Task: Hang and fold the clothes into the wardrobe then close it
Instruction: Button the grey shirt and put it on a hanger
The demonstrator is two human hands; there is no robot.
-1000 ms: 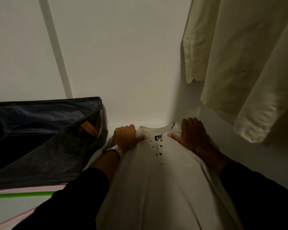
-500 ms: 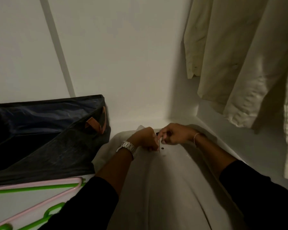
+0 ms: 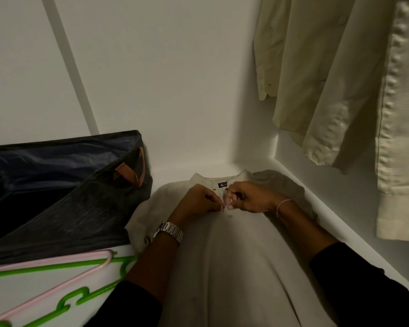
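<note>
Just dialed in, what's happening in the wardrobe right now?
A person is working on a cream button-front shirt laid flat on the wardrobe floor. Both hands meet at its placket just below the collar: the left hand and right hand each pinch the fabric there, apparently doing up a button. A dark storage bag sits to the left, pink and green hangers lie in front of it, and pale garments already hang at the right. The shirt isn't folded yet.

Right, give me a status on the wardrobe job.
Done: pale garments already hang at the right. In hand: left hand and right hand pinch the button placket of the cream shirt lying flat. Left: folding it; pink hanger and green hanger lie unused; closing up.
</note>
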